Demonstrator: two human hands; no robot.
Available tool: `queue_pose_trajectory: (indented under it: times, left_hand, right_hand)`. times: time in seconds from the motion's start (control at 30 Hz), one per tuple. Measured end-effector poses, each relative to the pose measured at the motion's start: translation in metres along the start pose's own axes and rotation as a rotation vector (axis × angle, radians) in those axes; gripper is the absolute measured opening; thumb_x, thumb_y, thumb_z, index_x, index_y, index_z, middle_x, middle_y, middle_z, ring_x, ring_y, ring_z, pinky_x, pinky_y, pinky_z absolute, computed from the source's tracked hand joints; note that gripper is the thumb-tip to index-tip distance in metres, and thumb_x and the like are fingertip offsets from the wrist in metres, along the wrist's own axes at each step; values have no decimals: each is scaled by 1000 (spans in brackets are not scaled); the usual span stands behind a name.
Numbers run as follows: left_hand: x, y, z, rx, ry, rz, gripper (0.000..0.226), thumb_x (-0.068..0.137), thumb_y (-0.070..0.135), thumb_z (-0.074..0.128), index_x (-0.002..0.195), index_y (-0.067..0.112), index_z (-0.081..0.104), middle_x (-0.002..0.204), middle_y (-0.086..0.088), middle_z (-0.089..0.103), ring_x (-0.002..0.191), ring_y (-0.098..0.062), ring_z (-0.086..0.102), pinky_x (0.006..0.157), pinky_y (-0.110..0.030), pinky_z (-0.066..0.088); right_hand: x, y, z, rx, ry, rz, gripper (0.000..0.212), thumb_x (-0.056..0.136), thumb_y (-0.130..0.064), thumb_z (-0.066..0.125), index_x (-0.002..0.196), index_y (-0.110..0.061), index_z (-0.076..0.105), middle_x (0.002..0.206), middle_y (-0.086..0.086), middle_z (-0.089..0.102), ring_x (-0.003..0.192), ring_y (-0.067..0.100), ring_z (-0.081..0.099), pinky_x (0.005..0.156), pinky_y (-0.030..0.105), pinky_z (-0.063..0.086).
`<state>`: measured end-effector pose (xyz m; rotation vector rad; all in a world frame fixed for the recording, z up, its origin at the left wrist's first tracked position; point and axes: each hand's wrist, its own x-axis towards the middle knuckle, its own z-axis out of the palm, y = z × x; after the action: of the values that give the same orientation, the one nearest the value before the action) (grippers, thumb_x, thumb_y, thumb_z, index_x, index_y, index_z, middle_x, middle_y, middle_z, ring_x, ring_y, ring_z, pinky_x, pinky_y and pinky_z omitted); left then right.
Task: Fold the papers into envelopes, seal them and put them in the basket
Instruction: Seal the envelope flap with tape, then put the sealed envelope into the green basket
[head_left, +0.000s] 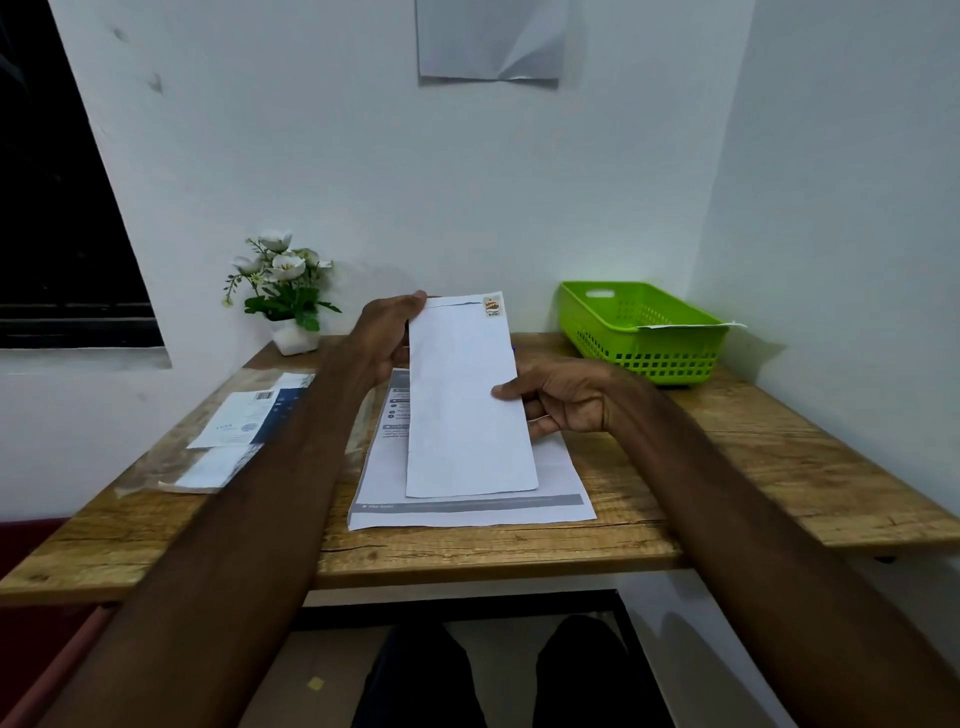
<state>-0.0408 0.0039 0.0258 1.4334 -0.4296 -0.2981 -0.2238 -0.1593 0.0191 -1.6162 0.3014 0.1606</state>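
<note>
Both hands pinch the folded envelope (467, 400) above the paper stack (467, 506): left hand (387, 338) at its top corner, right hand (558, 400) at its right edge. The envelope hides most of the stack. The green basket (644, 332) stands at the table's (753, 467) far right corner, a paper edge showing inside.

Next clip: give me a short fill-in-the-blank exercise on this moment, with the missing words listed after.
1. The envelope is held by ____ hands.
2. The stamp sits at the envelope's far ____ corner.
3. The basket is ____ in colour.
4. The flowers stand at the table's far ____ side.

Missing words: both; right; green; left
</note>
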Motion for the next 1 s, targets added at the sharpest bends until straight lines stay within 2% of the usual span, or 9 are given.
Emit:
queue_pose_trajectory:
  times: [0.2, 0.33, 0.43, 0.57, 0.63, 0.7, 0.8, 0.87, 1.0]
  left_hand:
    - [2, 0, -3, -23, -3, -19, 34, 103, 34, 57, 119, 5, 68, 95, -11, 76, 73, -24, 74, 58, -33, 59]
    - [2, 1, -1, -68, -56, -12, 31, 105, 33, 55, 111, 5, 68, 104, -11, 76, 83, -26, 77, 64, -36, 61]
    - [1, 2, 0, -83, -140, 1, 39, 107, 40, 49, 119, 8, 67, 110, -8, 78, 94, -28, 77, 67, -36, 63]
    - [2, 2, -6, -52, -198, 15, 45, 107, 50, 42, 128, 15, 63, 116, -5, 77, 102, -27, 76, 70, -36, 63]
    - [4, 1, -9, -45, -159, 20, 45, 105, 50, 46, 126, 15, 65, 114, -6, 78, 101, -27, 76, 72, -36, 64]
    - [6, 0, -10, -34, -131, 27, 45, 104, 50, 49, 124, 14, 68, 112, -7, 78, 100, -26, 77, 74, -37, 64]
    - [8, -3, -11, -14, -114, 26, 44, 103, 50, 52, 121, 14, 69, 110, -7, 79, 99, -26, 77, 77, -38, 64]
    - [9, -3, -10, 2, -115, 23, 45, 103, 50, 52, 121, 14, 70, 110, -7, 79, 98, -27, 77, 80, -39, 64]
    - [8, -3, -8, 44, -127, 18, 46, 103, 51, 50, 121, 14, 70, 109, -6, 79, 97, -26, 77, 84, -41, 63]
  right_hand:
    - [-4, -1, -2, 23, 98, -57, 16, 96, -9, 66, 111, -10, 70, 94, 6, 79, 75, 15, 76, 72, 35, 63]
    - [-14, -10, -10, 40, 346, -227, 8, 84, -4, 78, 88, -10, 75, 85, 10, 79, 76, 25, 75, 69, 37, 63]
    - [-33, -30, -21, 7, 505, -342, 12, 77, -3, 83, 79, 0, 72, 79, 17, 75, 71, 27, 69, 65, 39, 60]
    - [-61, -79, -40, -316, 816, -567, 17, 77, -13, 80, 84, 0, 73, 69, 10, 55, 68, 17, 50, 55, 28, 36]
    - [-71, -107, -52, -566, 1007, -614, 11, 78, -18, 74, 72, -9, 70, 59, -2, 53, 74, 15, 52, 54, 26, 37]
    - [-75, -130, -61, -799, 1180, -594, 10, 80, -20, 65, 80, -10, 66, 78, 4, 65, 92, 17, 62, 66, 29, 47]
    - [-63, -148, -68, -1147, 1414, -508, 27, 88, -10, 58, 113, -2, 65, 121, 23, 63, 115, 41, 63, 92, 42, 51]
    - [-47, -147, -71, -1386, 1429, -456, 25, 94, -9, 59, 114, 3, 65, 120, 26, 64, 112, 45, 64, 91, 45, 51]
    - [-17, -123, -80, -1762, 1251, -242, 27, 94, -22, 63, 113, -5, 69, 115, 17, 68, 108, 37, 67, 87, 38, 49]
